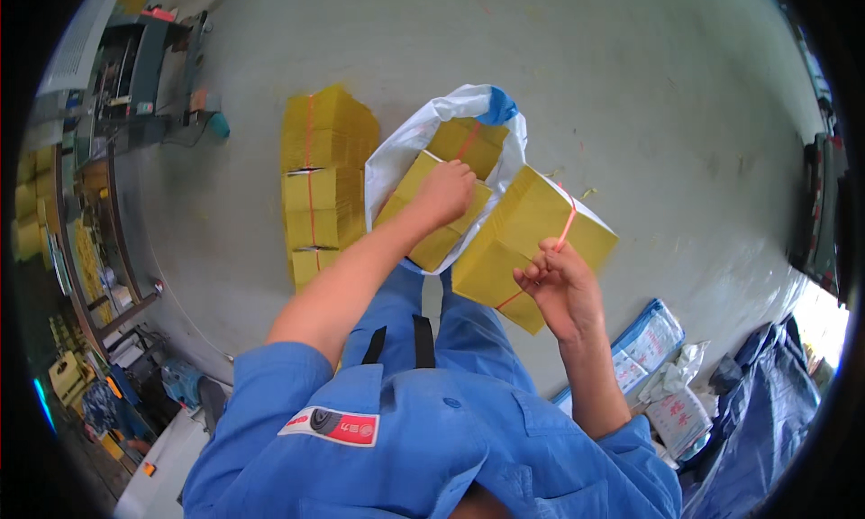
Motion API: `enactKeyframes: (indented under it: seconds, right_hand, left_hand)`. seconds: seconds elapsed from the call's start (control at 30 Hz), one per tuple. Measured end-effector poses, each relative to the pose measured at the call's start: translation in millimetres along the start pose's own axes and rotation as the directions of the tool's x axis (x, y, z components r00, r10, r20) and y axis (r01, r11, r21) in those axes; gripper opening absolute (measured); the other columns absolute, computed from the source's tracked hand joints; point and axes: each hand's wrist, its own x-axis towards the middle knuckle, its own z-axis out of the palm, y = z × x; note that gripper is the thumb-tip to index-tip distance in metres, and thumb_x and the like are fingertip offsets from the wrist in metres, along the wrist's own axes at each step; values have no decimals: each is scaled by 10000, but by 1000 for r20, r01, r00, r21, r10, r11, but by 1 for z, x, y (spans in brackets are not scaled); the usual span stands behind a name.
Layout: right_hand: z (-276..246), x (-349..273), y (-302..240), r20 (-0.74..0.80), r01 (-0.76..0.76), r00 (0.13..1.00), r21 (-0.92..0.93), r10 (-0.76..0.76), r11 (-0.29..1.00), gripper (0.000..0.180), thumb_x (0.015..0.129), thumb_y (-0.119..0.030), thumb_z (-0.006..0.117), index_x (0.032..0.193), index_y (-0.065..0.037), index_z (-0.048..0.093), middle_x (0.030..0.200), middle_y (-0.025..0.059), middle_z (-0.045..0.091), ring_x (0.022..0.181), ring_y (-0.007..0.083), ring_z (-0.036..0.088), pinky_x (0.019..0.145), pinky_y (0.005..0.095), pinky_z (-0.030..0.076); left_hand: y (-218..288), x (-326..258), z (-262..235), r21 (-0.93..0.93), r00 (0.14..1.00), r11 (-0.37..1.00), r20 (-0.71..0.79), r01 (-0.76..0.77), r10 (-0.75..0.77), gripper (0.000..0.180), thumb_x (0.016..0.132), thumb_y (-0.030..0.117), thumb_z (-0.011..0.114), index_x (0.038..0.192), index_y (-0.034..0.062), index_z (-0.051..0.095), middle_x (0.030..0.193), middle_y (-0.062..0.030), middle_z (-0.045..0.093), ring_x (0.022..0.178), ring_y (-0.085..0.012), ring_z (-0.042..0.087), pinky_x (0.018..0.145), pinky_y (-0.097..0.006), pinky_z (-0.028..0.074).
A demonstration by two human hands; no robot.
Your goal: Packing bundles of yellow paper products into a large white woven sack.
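- Holds with right hand (566, 285) one pink strap (569, 220), in a closed grip of thumb and fingers.
- Ties with this strap one yellow bundle (527, 222), placed tilted, outside and just beside the sack.
- Rests left hand (448, 195) closed over at least two yellow blocks (450, 235) inside one white sack (394, 151), seemingly gripping a second strap (468, 141); cannot tell surely.
- Seems to be packing bundles into sack; calls next for firm lifting by strap, with sack mouth open.
- Farther left, on floor (631, 104): one strapped row of three blocks (338, 195).
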Motion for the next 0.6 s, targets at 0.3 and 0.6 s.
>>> enactKeyframes:
  seconds: [0.3,0.6]
  right_hand:
    - [59,66,-21,73,206,974,110,-215,972,126,910,-72,526,1022,-17,541,820,36,530,772,148,536,823,352,494]
    - [81,164,-22,-69,416,909,52,-412,908,98,882,-20,548,977,-25,573,807,43,580,752,156,562,776,316,482]
  left_hand:
    - [-59,-11,28,47,973,972,27,-232,231,549,825,320,596,1329,127,498,1277,-116,524,1262,-329,406,1085,-608,218]
    - [-47,-8,12,50,986,989,106,-137,132,527,792,239,612,1303,137,534,1337,-101,489,1286,-315,385,1109,-605,186]
